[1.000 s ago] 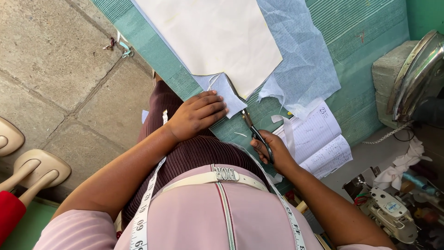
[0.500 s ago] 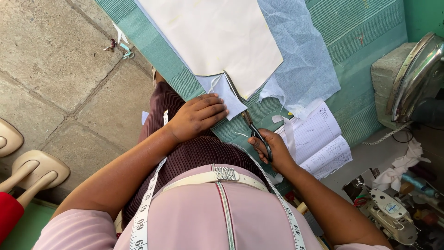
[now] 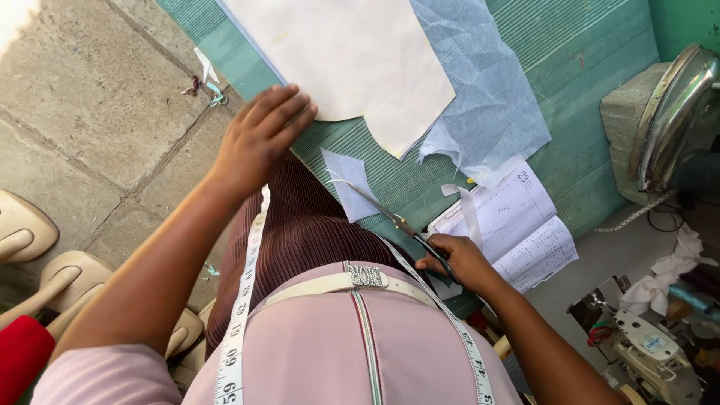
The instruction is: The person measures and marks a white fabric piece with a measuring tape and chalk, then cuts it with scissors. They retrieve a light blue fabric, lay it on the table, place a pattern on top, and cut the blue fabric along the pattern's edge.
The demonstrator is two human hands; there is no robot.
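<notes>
Right hand (image 3: 459, 259) gripped shut round handles of scissors (image 3: 396, 222), blades pointing up-left over green striped surface (image 3: 577, 90), tips at small pale blue fabric scrap (image 3: 349, 180). Left hand (image 3: 261, 135) lifted, fingers spread, holding nothing, hovering at surface edge just beside cream pattern piece (image 3: 352, 60). Light blue interfacing (image 3: 487, 97) lies under and right of cream piece. Open notebook (image 3: 517, 225) beside right hand. Measuring tape (image 3: 241, 315) hangs round neck. Metal iron (image 3: 671, 112) on block, far right.
</notes>
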